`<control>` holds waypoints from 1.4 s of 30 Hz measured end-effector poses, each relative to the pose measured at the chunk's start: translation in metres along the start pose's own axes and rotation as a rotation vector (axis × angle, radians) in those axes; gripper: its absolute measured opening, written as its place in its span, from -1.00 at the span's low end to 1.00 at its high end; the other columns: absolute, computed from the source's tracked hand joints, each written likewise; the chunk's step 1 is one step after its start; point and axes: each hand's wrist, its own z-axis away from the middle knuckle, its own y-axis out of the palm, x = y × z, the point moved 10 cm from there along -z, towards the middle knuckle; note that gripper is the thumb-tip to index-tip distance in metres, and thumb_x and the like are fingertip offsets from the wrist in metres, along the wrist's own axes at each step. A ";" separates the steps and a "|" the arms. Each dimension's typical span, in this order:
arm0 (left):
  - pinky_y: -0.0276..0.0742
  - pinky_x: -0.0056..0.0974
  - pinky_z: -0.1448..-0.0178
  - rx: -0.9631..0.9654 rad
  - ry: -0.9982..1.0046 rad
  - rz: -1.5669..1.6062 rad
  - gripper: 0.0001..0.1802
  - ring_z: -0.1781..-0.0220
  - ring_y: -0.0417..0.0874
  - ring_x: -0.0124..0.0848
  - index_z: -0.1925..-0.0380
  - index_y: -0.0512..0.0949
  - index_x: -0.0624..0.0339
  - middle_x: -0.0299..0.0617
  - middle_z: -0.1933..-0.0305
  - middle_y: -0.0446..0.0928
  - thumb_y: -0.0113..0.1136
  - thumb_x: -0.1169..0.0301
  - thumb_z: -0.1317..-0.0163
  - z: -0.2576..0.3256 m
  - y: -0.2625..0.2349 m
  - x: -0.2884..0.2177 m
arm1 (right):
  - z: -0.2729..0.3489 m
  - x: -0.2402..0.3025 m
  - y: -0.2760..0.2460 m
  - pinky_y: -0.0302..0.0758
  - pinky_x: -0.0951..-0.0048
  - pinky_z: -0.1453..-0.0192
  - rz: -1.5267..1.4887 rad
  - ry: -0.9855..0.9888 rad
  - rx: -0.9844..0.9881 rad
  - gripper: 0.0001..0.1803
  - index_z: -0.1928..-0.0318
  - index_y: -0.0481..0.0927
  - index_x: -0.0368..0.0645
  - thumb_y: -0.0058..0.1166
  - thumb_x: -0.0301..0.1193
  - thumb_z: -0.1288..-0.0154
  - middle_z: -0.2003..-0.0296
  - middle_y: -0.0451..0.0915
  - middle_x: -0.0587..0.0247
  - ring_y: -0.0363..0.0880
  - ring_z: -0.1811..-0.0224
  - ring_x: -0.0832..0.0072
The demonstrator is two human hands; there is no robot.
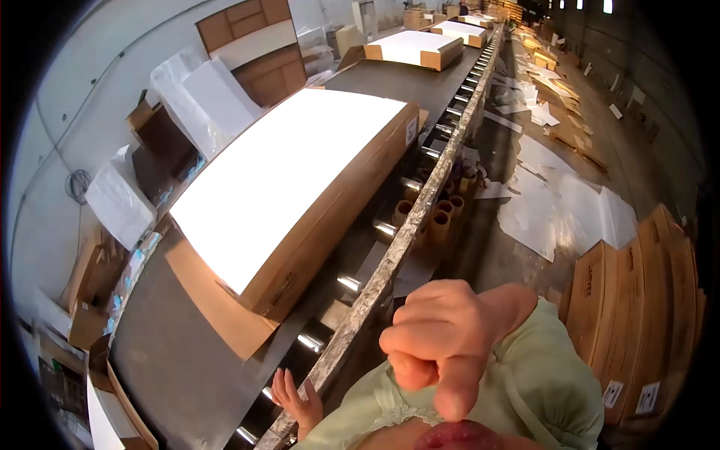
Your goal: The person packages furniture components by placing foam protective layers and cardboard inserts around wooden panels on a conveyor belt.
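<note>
My left hand [297,401] is at the lower edge, beside the worn metal side rail [352,315] of a conveyor. Its fingers are spread and hold nothing; whether they touch the rail I cannot tell. Raised close in front of me, my right hand [442,337] has its fingers curled in, one finger pointing down. Nothing shows in it. Ahead on the dark conveyor belt [180,345] lies a long cardboard carton [337,202] with a bright white top. A brown flap [217,300] sticks out at its near end. Neither hand touches this carton.
Further white-topped cartons [416,49] lie along the conveyor. Cardboard tubes [441,217] stand below the rail. White sheets [540,202] litter the floor on the right, near a stack of upright flat cartons [630,307]. Wrapped white panels [206,97] lean at the left.
</note>
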 end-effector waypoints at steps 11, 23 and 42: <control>0.25 0.02 -0.30 -0.282 0.047 -0.164 -0.78 -0.20 0.47 0.03 0.24 0.62 0.16 -0.04 -0.08 0.57 0.27 0.59 -0.07 -0.115 -0.021 -0.022 | 0.073 -0.182 -0.035 0.41 0.44 0.55 0.374 0.398 -0.011 -0.75 0.31 0.53 -0.22 0.34 -0.63 -0.03 0.51 0.54 0.20 0.49 0.61 0.37; 0.33 -0.08 -0.29 -0.480 0.066 0.003 -0.70 -0.29 0.41 -0.08 0.09 0.60 0.14 -0.06 -0.24 0.45 0.28 0.60 -0.15 -0.205 -0.034 0.038 | 0.006 -0.108 0.027 0.24 0.54 0.69 -0.180 0.409 0.200 -0.70 0.18 0.57 -0.21 0.04 -0.20 -0.36 0.58 0.48 0.36 0.39 0.67 0.56; 0.41 0.05 -0.18 -0.125 -0.346 0.283 -0.59 -0.17 0.47 0.15 -0.15 0.49 0.06 0.24 -0.24 0.37 0.13 0.24 -0.33 -0.199 0.053 0.107 | 0.131 -0.346 0.406 0.26 0.03 -0.32 0.250 0.518 1.180 -0.03 -0.32 0.30 -0.21 0.19 0.20 -0.05 -0.28 0.28 -0.11 0.22 -0.29 -0.01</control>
